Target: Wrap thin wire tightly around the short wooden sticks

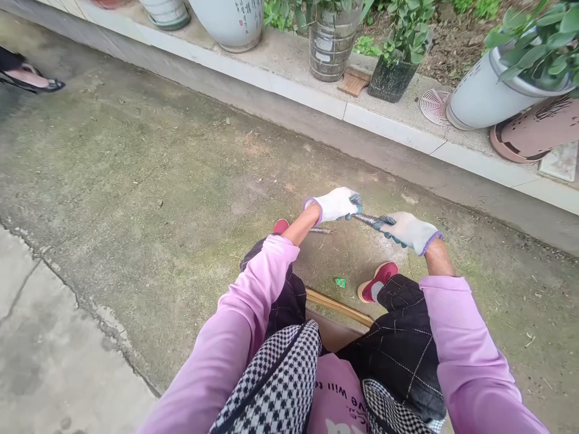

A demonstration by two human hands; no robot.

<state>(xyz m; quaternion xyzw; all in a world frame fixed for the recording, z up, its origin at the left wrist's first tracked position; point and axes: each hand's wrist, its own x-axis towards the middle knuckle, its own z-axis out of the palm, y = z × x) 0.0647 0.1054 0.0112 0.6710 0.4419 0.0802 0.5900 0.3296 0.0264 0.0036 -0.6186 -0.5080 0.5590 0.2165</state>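
Note:
I am seated, looking down at my knees and red shoes. Both hands wear white work gloves with grey-coated fingers. My left hand (335,205) is closed around a thin grey metal rod (367,220) held out in front of me. My right hand (407,231) grips the same rod a little further to the right, the two fists almost touching. A short end of the rod (319,230) pokes out to the left behind my left wrist. Pink sleeves cover both arms.
Mossy concrete ground lies all around. A raised ledge (389,129) at the back carries several plant pots (488,90), a round drain cover (434,105). Another person's foot in a dark shoe (29,77) shows at far left. A wooden seat edge (337,306) sits between my legs.

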